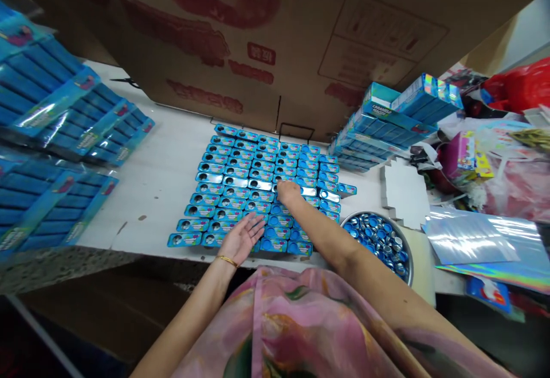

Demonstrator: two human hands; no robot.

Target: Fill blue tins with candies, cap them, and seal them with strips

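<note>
Rows of small blue boxes [234, 192] with round holes lie side by side on the white table. Many in the left columns show a dark or silvery round thing in the hole; several on the right show blue rounds. My right hand [289, 192] reaches to the middle of the rows, fingers pinched together at a box's hole; what they hold, if anything, is hidden. Over the nearest rows my left hand [241, 237] lies palm up with its fingers apart, apparently holding nothing. To the right, a metal bowl [409, 260] holds many small blue and silver caps [378, 239], partly behind my right arm.
A large cardboard carton [301, 46] walls off the back. Stacked packs of blue boxes stand at left [55, 109] and back right [369, 132]. White cut card [406, 192], shiny sheets [481, 240] and plastic bags [515, 166] crowd the right. Scissors [126, 82] lie back left.
</note>
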